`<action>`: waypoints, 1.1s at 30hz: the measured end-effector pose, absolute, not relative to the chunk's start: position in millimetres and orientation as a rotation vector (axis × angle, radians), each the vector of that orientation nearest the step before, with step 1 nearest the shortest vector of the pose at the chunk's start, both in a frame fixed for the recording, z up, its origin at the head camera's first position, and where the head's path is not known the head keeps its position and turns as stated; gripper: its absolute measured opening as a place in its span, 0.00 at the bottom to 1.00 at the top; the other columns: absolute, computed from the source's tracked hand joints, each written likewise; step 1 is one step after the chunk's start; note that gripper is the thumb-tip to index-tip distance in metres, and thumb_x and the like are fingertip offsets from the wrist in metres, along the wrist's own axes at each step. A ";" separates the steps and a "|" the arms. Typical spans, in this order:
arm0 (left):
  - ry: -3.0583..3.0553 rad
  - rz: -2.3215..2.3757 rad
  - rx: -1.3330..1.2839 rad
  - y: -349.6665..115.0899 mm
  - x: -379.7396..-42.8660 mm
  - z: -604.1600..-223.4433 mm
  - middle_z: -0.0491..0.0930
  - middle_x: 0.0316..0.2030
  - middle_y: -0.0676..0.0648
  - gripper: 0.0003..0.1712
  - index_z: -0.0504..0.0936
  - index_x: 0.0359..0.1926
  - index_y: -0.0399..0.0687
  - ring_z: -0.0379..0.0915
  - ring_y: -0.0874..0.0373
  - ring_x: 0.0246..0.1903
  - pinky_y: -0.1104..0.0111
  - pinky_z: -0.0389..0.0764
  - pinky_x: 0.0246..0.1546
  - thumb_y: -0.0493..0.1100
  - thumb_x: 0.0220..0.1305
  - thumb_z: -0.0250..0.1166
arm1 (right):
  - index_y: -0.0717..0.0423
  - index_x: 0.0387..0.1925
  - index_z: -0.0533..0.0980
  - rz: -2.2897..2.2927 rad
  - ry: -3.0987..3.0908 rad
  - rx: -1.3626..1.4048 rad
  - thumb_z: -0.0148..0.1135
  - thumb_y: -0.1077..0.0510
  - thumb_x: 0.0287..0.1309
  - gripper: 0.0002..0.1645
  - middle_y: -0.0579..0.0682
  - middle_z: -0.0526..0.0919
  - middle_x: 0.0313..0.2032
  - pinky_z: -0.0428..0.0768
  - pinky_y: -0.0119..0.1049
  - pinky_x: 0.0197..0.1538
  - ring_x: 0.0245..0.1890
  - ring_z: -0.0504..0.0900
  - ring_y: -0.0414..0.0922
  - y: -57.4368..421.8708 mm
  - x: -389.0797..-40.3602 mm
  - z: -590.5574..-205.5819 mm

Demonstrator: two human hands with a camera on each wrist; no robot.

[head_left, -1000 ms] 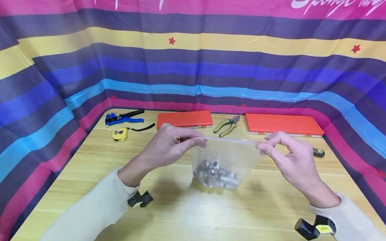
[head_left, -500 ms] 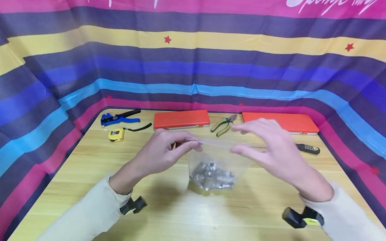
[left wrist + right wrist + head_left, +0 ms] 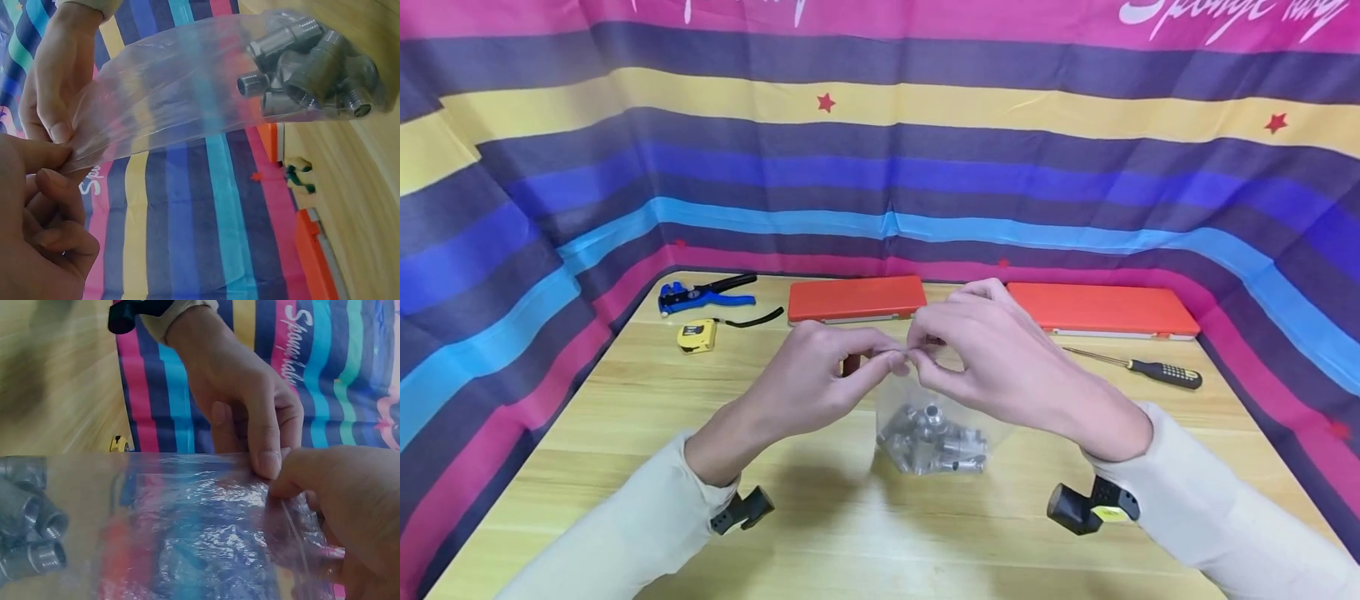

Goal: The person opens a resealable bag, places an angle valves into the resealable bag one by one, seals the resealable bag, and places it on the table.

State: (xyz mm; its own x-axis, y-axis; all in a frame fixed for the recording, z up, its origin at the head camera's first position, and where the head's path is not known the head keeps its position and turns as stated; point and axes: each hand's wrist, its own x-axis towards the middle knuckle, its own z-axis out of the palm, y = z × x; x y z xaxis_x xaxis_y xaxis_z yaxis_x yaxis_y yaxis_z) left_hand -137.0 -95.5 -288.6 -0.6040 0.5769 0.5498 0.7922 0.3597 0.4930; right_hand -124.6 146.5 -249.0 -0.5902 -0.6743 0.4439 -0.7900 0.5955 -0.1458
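Observation:
A clear zip-lock bag [image 3: 162, 87] hangs between my hands over the table. Grey metal threaded pipe fittings [image 3: 932, 442] are bunched in its bottom, some of them tee-shaped. My left hand [image 3: 808, 379] pinches the bag's top edge between thumb and forefinger. Right beside those fingertips, my right hand [image 3: 1000, 358] pinches the same edge at its left corner. In the right wrist view the seal strip [image 3: 300, 540] runs down from the pinched corner, with the right hand [image 3: 356, 500] at it. Part of the bag's mouth is hidden behind the right hand in the head view.
Along the back of the wooden table [image 3: 625, 467] lie a blue wire stripper [image 3: 707, 294], a yellow tape measure [image 3: 697, 335] and two red cases [image 3: 857, 297]. A screwdriver [image 3: 1161, 372] lies at the right. A striped cloth [image 3: 880, 183] hangs behind.
My right hand has let go of the bag's right corner, moved left and pinched the edge next to the left hand. The left hand keeps its pinch. The screwdriver is now uncovered.

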 end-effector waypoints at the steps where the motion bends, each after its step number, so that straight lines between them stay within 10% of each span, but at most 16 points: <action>1: -2.338 -1.075 -1.225 -94.8 -136.8 -288.3 0.81 0.22 0.59 0.07 0.94 0.42 0.49 0.62 0.71 0.18 0.73 0.64 0.19 0.39 0.75 0.70 | 0.42 0.35 0.83 0.466 -2.461 1.203 0.74 0.62 0.63 0.09 0.32 0.82 0.29 0.71 0.52 0.61 0.33 0.78 0.35 147.0 -124.5 -249.2; 21: -2.225 -1.110 -1.222 -95.2 -139.6 -297.9 0.95 0.36 0.49 0.08 0.95 0.45 0.43 0.55 0.72 0.15 0.75 0.57 0.17 0.31 0.71 0.71 | 0.41 0.38 0.85 0.375 -2.314 1.218 0.76 0.61 0.56 0.12 0.34 0.90 0.34 0.72 0.59 0.62 0.33 0.83 0.34 202.9 -117.4 -253.3; 33: -2.201 -1.161 -1.208 -97.7 -142.3 -301.2 0.94 0.35 0.50 0.09 0.95 0.45 0.43 0.57 0.72 0.16 0.75 0.58 0.17 0.30 0.70 0.71 | 0.41 0.38 0.85 0.348 -2.327 1.183 0.64 0.50 0.71 0.06 0.32 0.89 0.35 0.71 0.63 0.67 0.35 0.85 0.36 239.4 -114.3 -256.1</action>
State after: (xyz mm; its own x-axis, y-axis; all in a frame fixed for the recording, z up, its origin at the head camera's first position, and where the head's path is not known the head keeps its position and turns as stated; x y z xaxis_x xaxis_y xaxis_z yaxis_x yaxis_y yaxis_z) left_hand -142.3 -97.7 -301.2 -0.5622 0.5167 0.6457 0.8247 0.2920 0.4843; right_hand -114.3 239.4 -256.1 -0.4958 -0.6792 0.5412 -0.8079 0.5893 -0.0006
